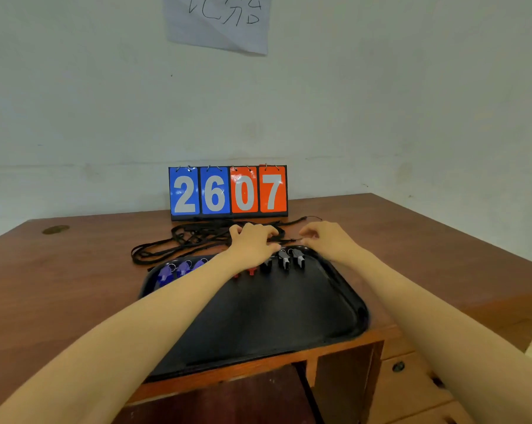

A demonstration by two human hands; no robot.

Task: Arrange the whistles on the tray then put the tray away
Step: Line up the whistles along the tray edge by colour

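Purple whistles [166, 273], red whistles [251, 271] and black whistles [284, 260] form a row along the far rim of the tray [273, 316], long axes toward the person. The left hand [252, 243] curls over the cords [197, 237] beyond that rim; its grasp cannot be told. The right hand [325, 240], nearest the black whistles, pinches one strand.

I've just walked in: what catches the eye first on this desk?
A scoreboard reading 2607, blue and orange, stands at the back of the table by the wall. In front lies a black tray with whistles along its far edge: purple whistles left, black whistles right. Beyond that edge the left hand and right hand are at tangled black cords.
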